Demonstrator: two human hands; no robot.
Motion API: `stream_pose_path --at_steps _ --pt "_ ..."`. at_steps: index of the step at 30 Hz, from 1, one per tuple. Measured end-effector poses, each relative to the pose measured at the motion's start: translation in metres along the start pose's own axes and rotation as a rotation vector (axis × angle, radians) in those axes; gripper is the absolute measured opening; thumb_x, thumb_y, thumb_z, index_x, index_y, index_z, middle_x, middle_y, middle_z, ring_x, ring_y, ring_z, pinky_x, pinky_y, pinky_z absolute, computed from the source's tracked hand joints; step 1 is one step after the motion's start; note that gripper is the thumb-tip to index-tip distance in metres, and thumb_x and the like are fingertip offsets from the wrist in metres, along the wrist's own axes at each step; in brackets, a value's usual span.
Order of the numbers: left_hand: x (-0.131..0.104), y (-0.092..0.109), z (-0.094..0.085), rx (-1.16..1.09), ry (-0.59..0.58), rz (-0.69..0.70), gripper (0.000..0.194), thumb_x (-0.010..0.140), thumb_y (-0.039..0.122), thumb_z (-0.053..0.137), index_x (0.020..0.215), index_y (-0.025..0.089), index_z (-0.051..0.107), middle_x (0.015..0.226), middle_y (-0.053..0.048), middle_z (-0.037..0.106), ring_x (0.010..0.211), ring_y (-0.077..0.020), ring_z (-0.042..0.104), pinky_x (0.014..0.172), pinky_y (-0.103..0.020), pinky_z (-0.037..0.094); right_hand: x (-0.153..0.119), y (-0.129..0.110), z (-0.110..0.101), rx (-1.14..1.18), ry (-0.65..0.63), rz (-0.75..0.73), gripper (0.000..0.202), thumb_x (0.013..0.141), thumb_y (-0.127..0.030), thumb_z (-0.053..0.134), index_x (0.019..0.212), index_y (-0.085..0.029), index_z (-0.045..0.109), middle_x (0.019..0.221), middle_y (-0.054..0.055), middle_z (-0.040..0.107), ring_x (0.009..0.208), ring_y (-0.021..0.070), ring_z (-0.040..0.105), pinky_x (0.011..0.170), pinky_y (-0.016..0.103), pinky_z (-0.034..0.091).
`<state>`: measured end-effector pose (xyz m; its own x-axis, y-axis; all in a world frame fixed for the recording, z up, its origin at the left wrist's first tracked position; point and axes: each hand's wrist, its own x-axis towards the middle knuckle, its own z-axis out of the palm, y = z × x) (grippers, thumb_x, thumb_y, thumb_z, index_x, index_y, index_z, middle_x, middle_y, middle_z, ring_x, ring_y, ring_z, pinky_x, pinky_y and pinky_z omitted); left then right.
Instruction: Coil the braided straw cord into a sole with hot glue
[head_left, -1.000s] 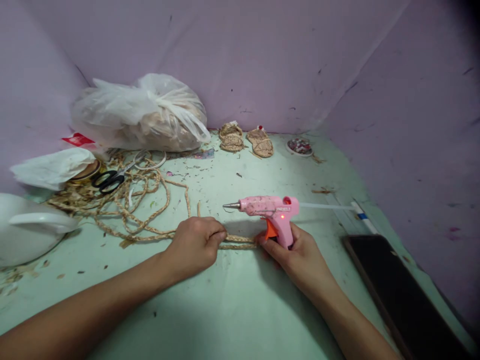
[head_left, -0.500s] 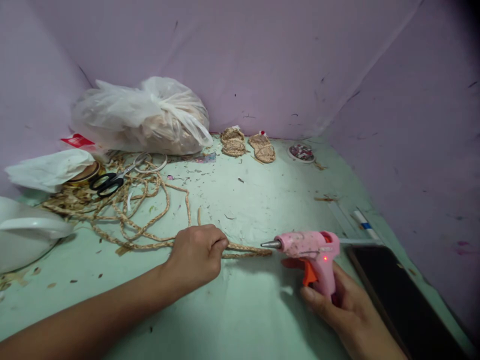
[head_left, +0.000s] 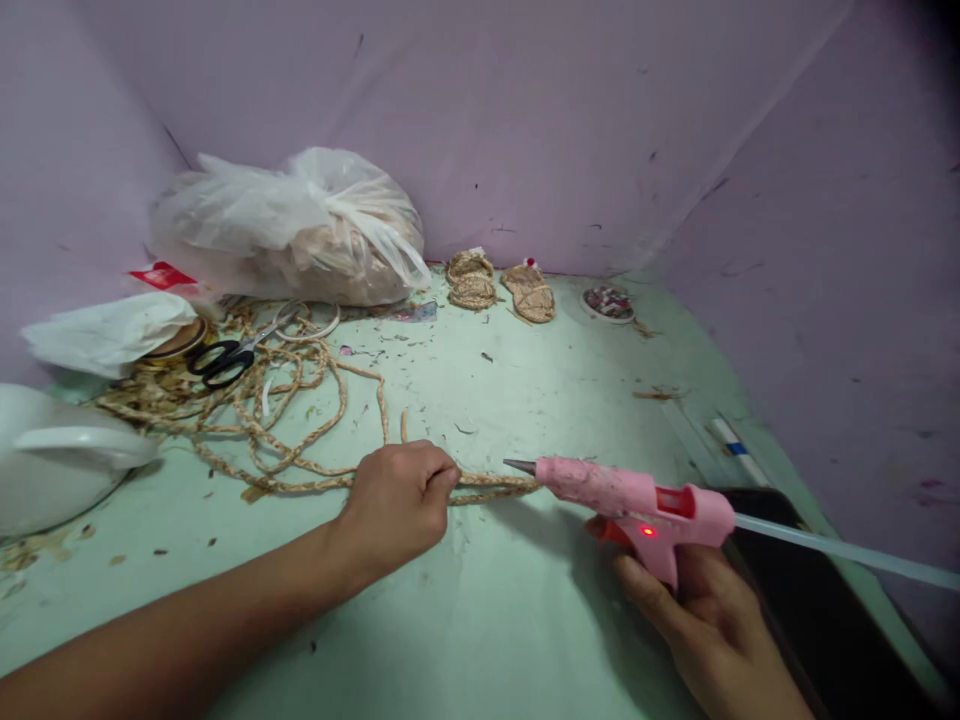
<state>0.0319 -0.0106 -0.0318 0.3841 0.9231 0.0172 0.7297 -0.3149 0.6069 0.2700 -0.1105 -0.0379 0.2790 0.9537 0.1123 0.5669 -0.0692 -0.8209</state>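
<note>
My left hand [head_left: 401, 497] is closed round a braided straw cord [head_left: 495, 481], whose doubled end sticks out to the right of the fist. The rest of the cord lies in loose loops on the left. In my right hand [head_left: 686, 605] is a pink glue gun [head_left: 600, 487] with a lit red light and a clear glue stick out of its back. Its metal nozzle points left, above the doubled cord end; whether they touch I cannot tell.
Black-handled scissors [head_left: 225, 362], a knotted plastic bag [head_left: 300, 235] and a white container [head_left: 60, 460] are on the left. Two small woven slippers [head_left: 529, 292] and a dish [head_left: 607, 303] stand at the back. A dark phone [head_left: 825, 610] lies at right.
The glue gun has turned more side-on, its nozzle now further left and slightly higher, with the glue stick showing behind. My left hand keeps its hold on the cord.
</note>
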Motion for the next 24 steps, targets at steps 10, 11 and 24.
stream_pose_path --at_steps 10,11,24 --pt "-0.001 0.001 0.000 -0.019 -0.016 -0.033 0.023 0.079 0.022 0.045 0.068 0.017 0.065 0.063 -0.001 0.062 0.060 -0.0137 0.054 0.058 -0.025 0.036 -0.006 0.014 -0.005 0.048 -0.161 0.017 0.024 0.077 -0.042 0.059 0.072 -0.020 0.069 0.062 0.003 0.065 0.056 0.0187 0.062 0.047 0.022 0.050" --pt "-0.001 0.001 0.000 -0.020 -0.017 -0.032 0.023 0.079 0.022 0.045 0.068 0.017 0.065 0.063 -0.001 0.061 0.060 -0.0137 0.053 0.058 -0.025 0.036 -0.007 0.014 -0.004 0.037 -0.152 0.025 0.025 0.077 -0.042 0.060 0.073 -0.020 0.070 0.064 0.003 0.066 0.059 0.0200 0.063 0.049 0.024 0.051" --pt "0.000 -0.001 0.001 -0.028 -0.029 -0.012 0.024 0.080 0.022 0.043 0.065 0.017 0.062 0.063 -0.001 0.059 0.062 -0.0137 0.052 0.060 -0.026 0.035 -0.006 0.000 0.009 0.011 -0.193 -0.092 0.029 0.080 -0.039 0.057 0.102 -0.025 0.070 0.062 0.002 0.068 0.064 0.0230 0.067 0.059 0.027 0.056"
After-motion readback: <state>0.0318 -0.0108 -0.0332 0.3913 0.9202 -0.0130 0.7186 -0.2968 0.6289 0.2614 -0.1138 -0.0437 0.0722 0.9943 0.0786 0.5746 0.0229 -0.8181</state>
